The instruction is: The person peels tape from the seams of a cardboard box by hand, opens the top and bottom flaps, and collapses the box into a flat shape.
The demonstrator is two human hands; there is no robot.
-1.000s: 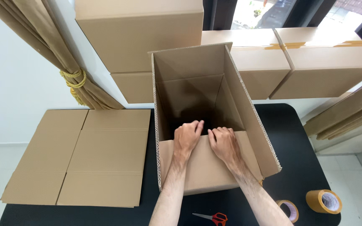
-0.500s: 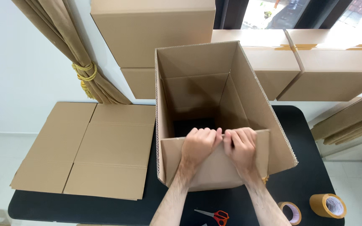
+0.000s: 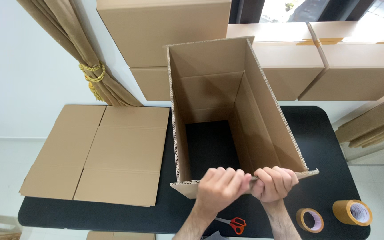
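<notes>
- The open box stands on the black table, its near top edge pinched by both hands.
- The left hand curls over that edge, fingers closed on the cardboard.
- The right hand clamps the same edge just beside it, and the 2 hands touch.
- Past the grip, the box has no bottom: the dark table shows inside.
- Left of the grip lies a flat carton, partly hanging off the table.
- Below the hands sit red-handled scissors.
- Right of the grip, 2 tape rolls lie near the table's edge.
- Behind the box, sealed boxes are stacked, with a tied curtain off to the left.
</notes>
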